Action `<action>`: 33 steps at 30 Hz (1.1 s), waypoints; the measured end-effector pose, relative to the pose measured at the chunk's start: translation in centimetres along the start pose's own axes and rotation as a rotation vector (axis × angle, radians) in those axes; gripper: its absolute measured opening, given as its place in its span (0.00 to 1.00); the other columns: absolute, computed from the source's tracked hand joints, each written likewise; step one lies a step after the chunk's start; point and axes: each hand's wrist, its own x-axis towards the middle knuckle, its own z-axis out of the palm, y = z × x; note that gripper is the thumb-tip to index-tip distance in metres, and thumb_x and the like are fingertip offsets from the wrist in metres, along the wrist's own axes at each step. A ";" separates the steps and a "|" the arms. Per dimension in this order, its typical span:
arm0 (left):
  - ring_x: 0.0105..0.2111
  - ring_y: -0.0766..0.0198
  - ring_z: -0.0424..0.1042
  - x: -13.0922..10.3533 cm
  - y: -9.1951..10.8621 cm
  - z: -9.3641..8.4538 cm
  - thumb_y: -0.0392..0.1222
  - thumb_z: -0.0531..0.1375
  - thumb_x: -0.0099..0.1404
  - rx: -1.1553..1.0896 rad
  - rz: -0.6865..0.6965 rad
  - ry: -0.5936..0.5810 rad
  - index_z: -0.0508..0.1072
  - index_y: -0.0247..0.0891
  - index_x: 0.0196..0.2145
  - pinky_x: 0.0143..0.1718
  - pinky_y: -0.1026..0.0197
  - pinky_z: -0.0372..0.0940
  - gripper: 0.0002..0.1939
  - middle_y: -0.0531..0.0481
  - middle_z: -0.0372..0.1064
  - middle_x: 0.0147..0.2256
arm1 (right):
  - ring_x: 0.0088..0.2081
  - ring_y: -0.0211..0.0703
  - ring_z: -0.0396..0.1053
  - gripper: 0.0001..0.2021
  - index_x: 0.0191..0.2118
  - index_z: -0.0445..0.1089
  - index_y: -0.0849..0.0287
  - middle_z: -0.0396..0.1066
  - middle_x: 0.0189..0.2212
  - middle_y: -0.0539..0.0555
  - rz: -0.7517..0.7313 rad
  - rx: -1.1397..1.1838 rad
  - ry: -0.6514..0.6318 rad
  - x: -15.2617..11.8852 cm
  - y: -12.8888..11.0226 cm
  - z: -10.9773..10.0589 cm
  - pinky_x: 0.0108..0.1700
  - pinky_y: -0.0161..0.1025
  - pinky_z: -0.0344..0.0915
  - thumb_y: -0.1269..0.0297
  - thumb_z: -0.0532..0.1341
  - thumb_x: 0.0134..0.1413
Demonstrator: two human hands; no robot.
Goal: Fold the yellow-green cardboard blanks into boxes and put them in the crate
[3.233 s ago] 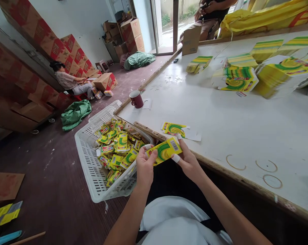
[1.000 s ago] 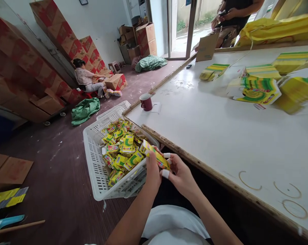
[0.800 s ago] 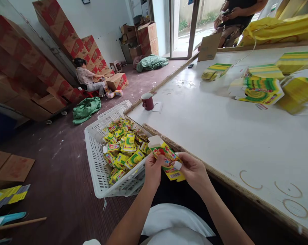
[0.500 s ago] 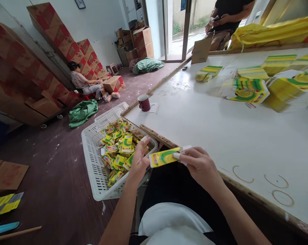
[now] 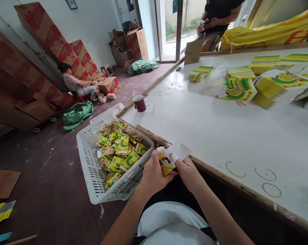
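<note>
Between my hands, by the near edge of the white table [image 5: 194, 126], is a small yellow-and-green cardboard box [image 5: 167, 169] with white flaps. My left hand [image 5: 154, 172] is closed around its left side. My right hand [image 5: 188, 170] pinches its right side near the flaps, where fingers hide part of it. White coverings wrap some fingertips. To the left of my hands stands a white plastic basket [image 5: 89, 170] holding a heap of small yellow boxes [image 5: 123, 144].
A maroon mug [image 5: 139, 103] stands at the table's left corner. Stacks of flat yellow-green cartons [image 5: 237, 89] lie across the far side. A seated person [image 5: 76, 83] is among red-and-brown cardboard boxes [image 5: 62, 51]; another person [image 5: 215, 23] sits beyond the table.
My left hand has moved right from beside the basket and closed on the box. The box, flat and stretched out before, is now turned with its end toward me. The view has shifted slightly.
</note>
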 end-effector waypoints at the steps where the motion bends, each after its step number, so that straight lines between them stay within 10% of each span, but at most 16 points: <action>1: 0.47 0.48 0.72 0.0 0.0 0.1 0.44 0.67 0.55 0.022 0.021 0.001 0.54 0.42 0.54 0.45 0.48 0.68 0.35 0.42 0.69 0.48 | 0.51 0.57 0.73 0.30 0.55 0.71 0.56 0.76 0.49 0.60 0.002 -0.017 0.007 0.1 0.0 0.1 0.54 0.53 0.69 0.44 0.66 0.49; 6: 0.43 0.52 0.73 0.4 -0.3 0.4 0.37 0.64 0.53 0.091 0.078 0.005 0.56 0.44 0.49 0.42 0.52 0.69 0.28 0.47 0.68 0.45 | 0.52 0.59 0.73 0.25 0.47 0.77 0.59 0.76 0.51 0.61 -0.141 -0.262 0.033 0.0 0.5 -0.2 0.53 0.51 0.70 0.43 0.63 0.53; 10: 0.37 0.53 0.74 1.0 -0.9 0.8 0.36 0.61 0.56 0.090 0.062 -0.051 0.57 0.43 0.46 0.37 0.52 0.70 0.22 0.47 0.68 0.38 | 0.56 0.55 0.70 0.25 0.61 0.67 0.55 0.71 0.57 0.59 -0.310 -0.505 -0.078 -0.9 1.2 0.0 0.57 0.50 0.68 0.51 0.58 0.61; 16: 0.57 0.44 0.63 1.0 -2.1 0.9 0.31 0.60 0.53 0.128 0.123 0.116 0.51 0.39 0.58 0.57 0.40 0.63 0.36 0.34 0.60 0.55 | 0.58 0.49 0.70 0.24 0.61 0.67 0.47 0.71 0.58 0.55 -0.566 -0.664 -0.023 -0.4 2.1 -1.2 0.59 0.47 0.68 0.71 0.53 0.63; 33: 0.40 0.56 0.74 1.5 -0.1 -3.3 0.35 0.67 0.48 0.084 0.017 -0.051 0.71 0.39 0.45 0.43 0.57 0.68 0.24 0.49 0.73 0.40 | 0.57 0.50 0.71 0.12 0.47 0.77 0.48 0.70 0.56 0.60 -0.758 -0.890 -0.235 0.6 0.7 -5.5 0.51 0.43 0.73 0.69 0.62 0.60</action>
